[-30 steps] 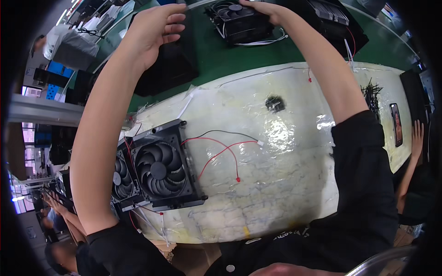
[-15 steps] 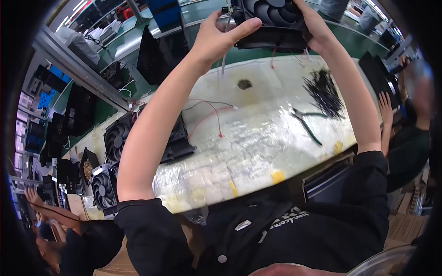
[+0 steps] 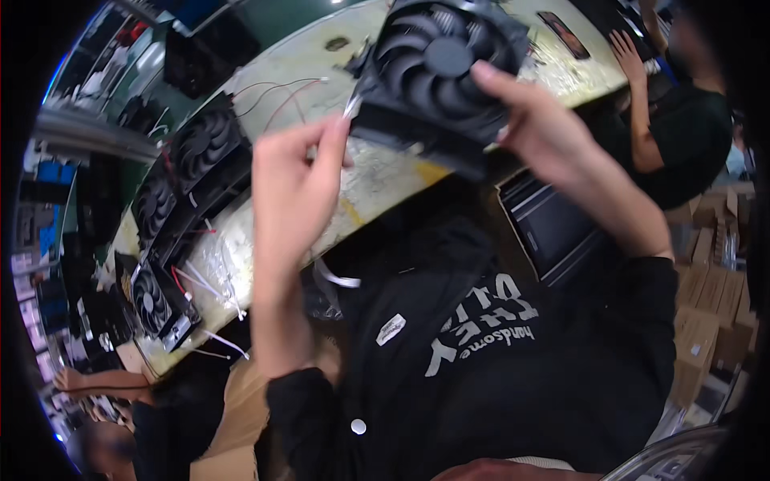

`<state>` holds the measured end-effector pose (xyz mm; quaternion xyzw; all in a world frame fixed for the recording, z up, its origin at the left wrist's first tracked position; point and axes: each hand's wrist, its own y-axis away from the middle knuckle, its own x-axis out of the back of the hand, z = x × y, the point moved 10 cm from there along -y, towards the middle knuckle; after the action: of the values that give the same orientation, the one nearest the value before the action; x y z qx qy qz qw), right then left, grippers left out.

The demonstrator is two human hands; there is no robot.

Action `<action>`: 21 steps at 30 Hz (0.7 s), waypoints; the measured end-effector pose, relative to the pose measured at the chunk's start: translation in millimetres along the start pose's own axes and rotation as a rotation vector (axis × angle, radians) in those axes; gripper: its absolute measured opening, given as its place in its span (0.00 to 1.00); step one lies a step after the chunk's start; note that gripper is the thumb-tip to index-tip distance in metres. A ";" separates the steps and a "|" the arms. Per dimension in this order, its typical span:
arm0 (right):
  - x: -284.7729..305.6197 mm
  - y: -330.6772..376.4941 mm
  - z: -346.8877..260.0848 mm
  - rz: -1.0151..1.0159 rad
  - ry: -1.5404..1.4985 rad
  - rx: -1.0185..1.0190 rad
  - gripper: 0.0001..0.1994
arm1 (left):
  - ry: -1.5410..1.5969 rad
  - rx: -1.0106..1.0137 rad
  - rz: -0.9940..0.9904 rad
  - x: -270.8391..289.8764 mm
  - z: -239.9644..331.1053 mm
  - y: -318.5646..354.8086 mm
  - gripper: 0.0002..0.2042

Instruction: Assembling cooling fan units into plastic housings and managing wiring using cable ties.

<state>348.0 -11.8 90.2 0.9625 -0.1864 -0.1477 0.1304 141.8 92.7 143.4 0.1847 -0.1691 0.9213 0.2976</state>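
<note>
A black cooling fan unit [image 3: 437, 60] with a big bladed rotor is held up, tilted, over the near side of the workbench. My right hand [image 3: 553, 132] grips its right side, the thumb lying over the blades near the hub. At the unit's left corner, my left hand [image 3: 297, 180] is closed in a pinch on a thin white cable [image 3: 351, 106]. A loose white strip [image 3: 337, 278] hangs below my left wrist; whether it belongs to the same cable I cannot tell. Motion blurs both hands slightly.
More black fan units [image 3: 204, 144] with red and white wires stand along the bench's left side. A phone-like dark slab [image 3: 563, 34] lies at the far right of the worktable [image 3: 353, 192]. People work at both sides; cardboard boxes [image 3: 706, 297] are stacked at right.
The fan unit has come from the bench's far side toward me. My left hand has left its side and now pinches the white cable. The view has shifted; the pliers are out of sight.
</note>
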 end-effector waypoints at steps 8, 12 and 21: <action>-70.6 -9.5 116.8 0.080 -0.570 -0.148 0.16 | 0.209 0.217 0.368 4.1 -113.9 37.1 0.12; -71.0 26.5 92.7 -0.201 -0.521 -0.259 0.29 | 0.146 0.173 0.331 5.2 -105.4 30.2 0.13; 143.0 -57.8 -45.2 0.410 1.268 0.729 0.10 | -0.030 0.097 0.366 1.2 -78.5 46.1 0.19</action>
<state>508.4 -8.0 80.4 0.7913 -0.2879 0.5321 -0.0890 93.9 91.1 66.0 0.1790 -0.1596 0.9642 0.1133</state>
